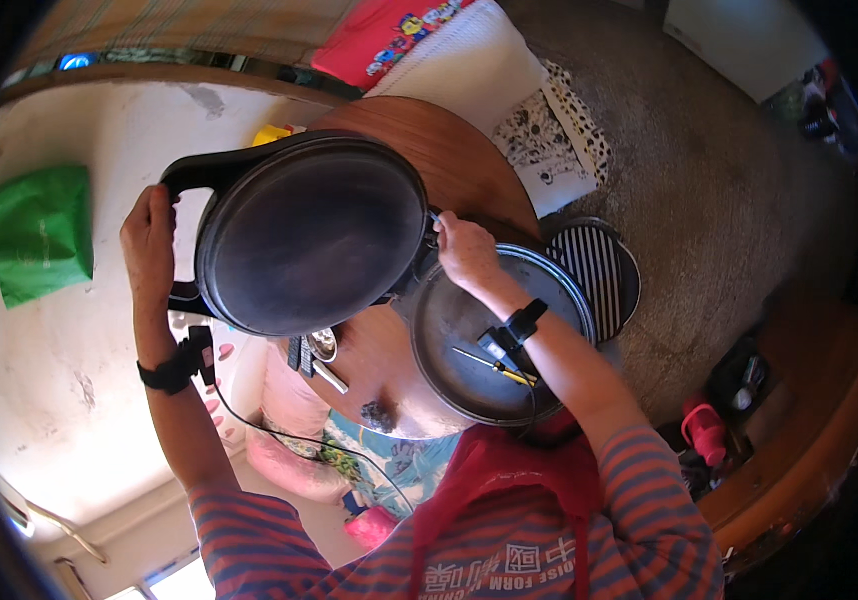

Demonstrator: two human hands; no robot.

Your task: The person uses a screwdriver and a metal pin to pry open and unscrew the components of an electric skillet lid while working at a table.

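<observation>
A round dark electric griddle is spread open. Its lid (314, 235) is raised and tilted, inner plate facing me; its lower pan (454, 350) rests on the round wooden table (459, 150). At the far left, my left hand (151, 240) is closed round the lid's black loop handle. My right hand (467, 258) is closed in a pinch at the joint between lid and pan; a small greyish piece shows at its fingertips, too small to name. Below my right wrist, a yellow-handled screwdriver (512, 374) lies in the lower pan.
A small bowl (323, 345) and a dark remote-like object (299, 356) stand beside the lid. A striped round stool (599, 280) is right of the pan. A green bag (41, 235) lies at left. A black cable (279, 432) runs from my left wrist strap.
</observation>
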